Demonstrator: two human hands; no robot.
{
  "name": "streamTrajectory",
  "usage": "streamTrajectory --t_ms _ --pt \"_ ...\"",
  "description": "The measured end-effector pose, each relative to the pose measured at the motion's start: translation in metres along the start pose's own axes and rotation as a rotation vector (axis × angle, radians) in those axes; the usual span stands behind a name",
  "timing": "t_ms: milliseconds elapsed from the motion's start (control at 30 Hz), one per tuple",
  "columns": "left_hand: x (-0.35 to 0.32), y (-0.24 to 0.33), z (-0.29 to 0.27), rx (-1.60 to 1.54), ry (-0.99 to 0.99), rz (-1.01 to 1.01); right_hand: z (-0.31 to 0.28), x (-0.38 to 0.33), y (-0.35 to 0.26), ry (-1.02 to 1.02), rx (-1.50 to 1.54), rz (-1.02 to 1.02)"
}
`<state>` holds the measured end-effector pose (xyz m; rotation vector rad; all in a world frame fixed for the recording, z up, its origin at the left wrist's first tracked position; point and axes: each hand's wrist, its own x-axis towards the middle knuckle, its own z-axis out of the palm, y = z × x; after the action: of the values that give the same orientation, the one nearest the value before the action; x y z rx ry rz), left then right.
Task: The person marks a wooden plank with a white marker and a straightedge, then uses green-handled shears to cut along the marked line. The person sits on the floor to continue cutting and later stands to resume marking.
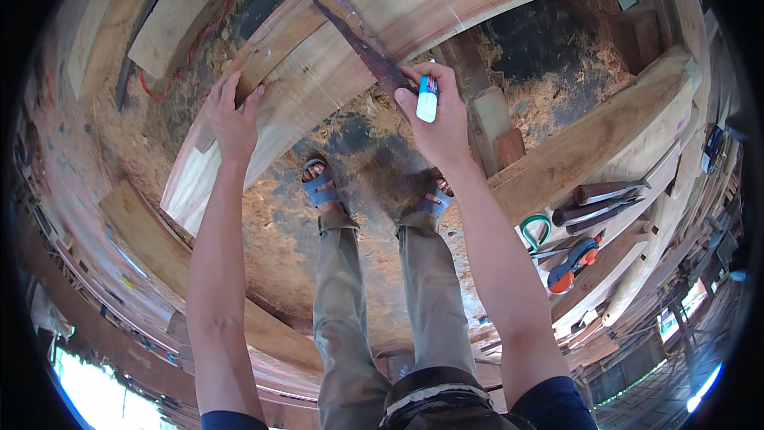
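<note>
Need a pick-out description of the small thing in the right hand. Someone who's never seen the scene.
Start at the wide pale plank lying across the sawdust floor before the person's feet. A dark, narrow strip crosses it diagonally; the right hand presses on the strip's near end. The thing is the small white and blue marker in that hand, the only blue-and-white item on the wood.

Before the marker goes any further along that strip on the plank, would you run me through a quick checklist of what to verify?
1. Left hand steadying the plank: ok, flat on its near edge.
2. Dark strip lying across the plank as a guide: ok.
3. Right hand gripping the marker: ok.
4. Marker tip touching the wood: cannot tell, hidden by fingers.
5. Feet clear of the plank: ok, sandals stand on sawdust below.
6. Earlier lines on the plank: cannot tell, only faint.
</note>
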<state>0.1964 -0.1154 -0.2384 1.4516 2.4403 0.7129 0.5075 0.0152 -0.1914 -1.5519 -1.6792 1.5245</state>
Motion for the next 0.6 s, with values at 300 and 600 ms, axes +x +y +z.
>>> streamTrajectory --t_ms 300,600 --pt "-0.0003 -0.0046 0.0005 -0.043 -0.023 -0.066 0.0006 0.0000 0.0014 0.023 -0.015 0.020" --pt "-0.0020 -0.0054 -0.0004 0.006 0.011 -0.043 0.0046 0.0026 0.0093 -0.004 0.129 -0.003"
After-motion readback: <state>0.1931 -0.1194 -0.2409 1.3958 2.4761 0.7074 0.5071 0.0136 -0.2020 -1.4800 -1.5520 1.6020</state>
